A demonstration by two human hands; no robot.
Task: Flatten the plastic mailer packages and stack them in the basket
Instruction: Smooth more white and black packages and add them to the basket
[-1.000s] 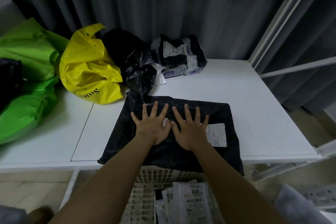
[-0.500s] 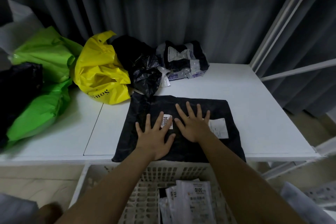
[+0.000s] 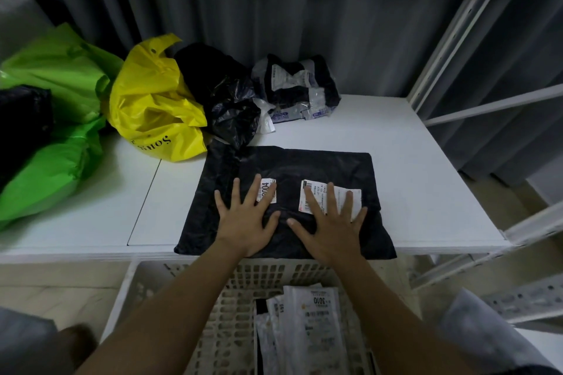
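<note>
the white basket [image 3: 170,280] sat on the floor, near the table [image 3: 426,179], with flat white mailers [image 3: 307,332] stacked inside. a black mailer [image 3: 304,167] lay flat on the table's near edge. the left hand [image 3: 248,218] was wide open, pressing on it beside a small label [image 3: 268,190]. the right hand [image 3: 330,228] was open too, fingers spread over a bigger label [image 3: 316,196]. neither hand held anything.

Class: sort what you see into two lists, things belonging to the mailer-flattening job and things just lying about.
Job: black mailer, left hand, right hand, basket, stacked mailers, crumpled mailers.

Lying about: curtain, shelf frame.
</note>
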